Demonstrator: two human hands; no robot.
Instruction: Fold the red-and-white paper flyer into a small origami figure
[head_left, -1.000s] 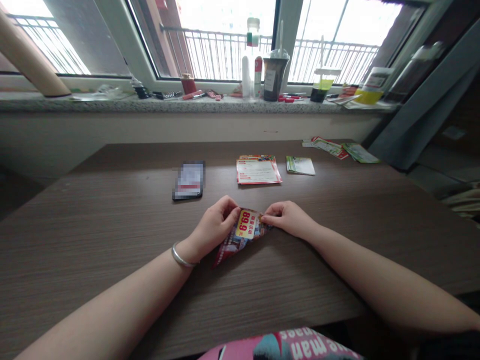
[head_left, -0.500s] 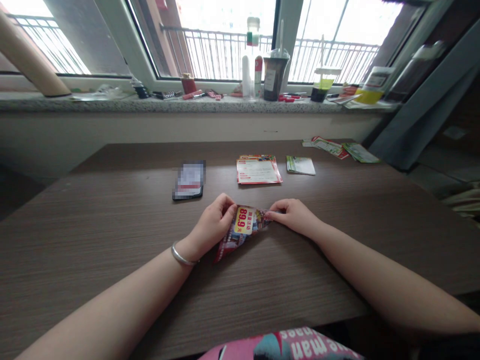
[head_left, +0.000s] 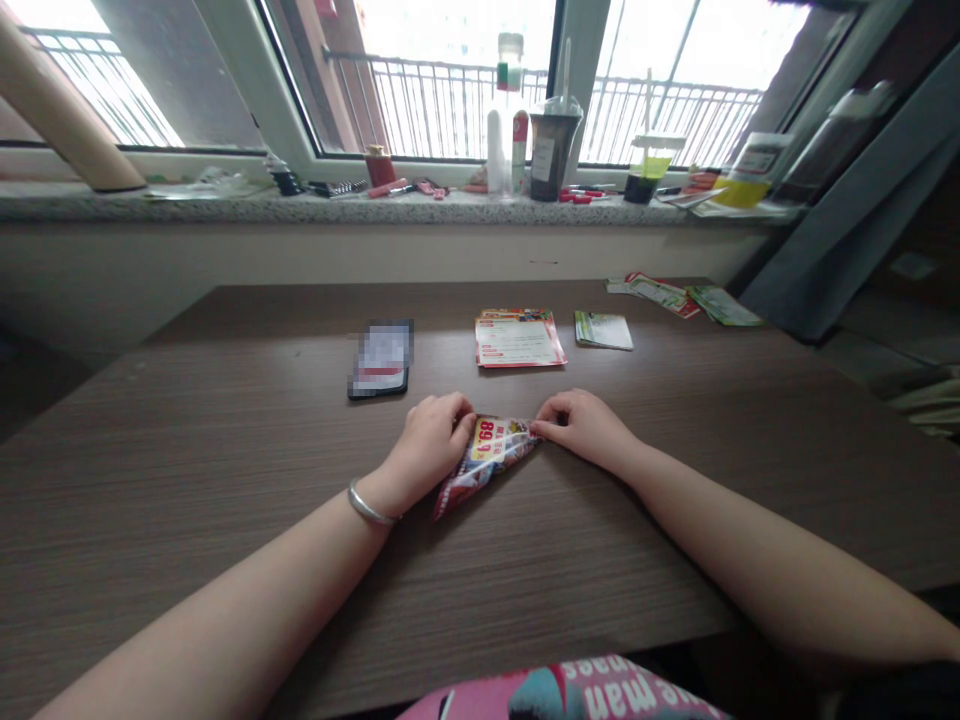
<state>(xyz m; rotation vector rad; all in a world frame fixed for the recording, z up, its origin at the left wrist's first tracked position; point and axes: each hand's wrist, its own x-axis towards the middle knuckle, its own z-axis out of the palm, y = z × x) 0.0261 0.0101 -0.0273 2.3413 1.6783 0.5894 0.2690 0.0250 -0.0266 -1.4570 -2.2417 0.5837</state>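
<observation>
A colourful printed paper (head_left: 491, 450), folded to a roughly triangular shape and marked 89.9, lies between my hands over the brown table (head_left: 225, 480). My left hand (head_left: 435, 435) pinches its upper left part between thumb and fingers, with a silver bangle on the wrist. At the paper's right corner, my right hand (head_left: 577, 425) holds the tip in a pinch. Its lower point sticks out toward the lower left beside my left hand. The fingertips partly cover both held edges.
Beyond my hands lie a phone (head_left: 381, 358), a stack of red-edged cards (head_left: 520, 340) and a smaller green-and-white stack (head_left: 604, 331). More cards (head_left: 724, 305) rest at the back right. Bottles and a dark cup (head_left: 551, 150) stand on the windowsill (head_left: 450, 209).
The paper has tilted and bulged a little, and a bright glare now crosses its printed face. My hands keep their pinches with only slight shifts.
</observation>
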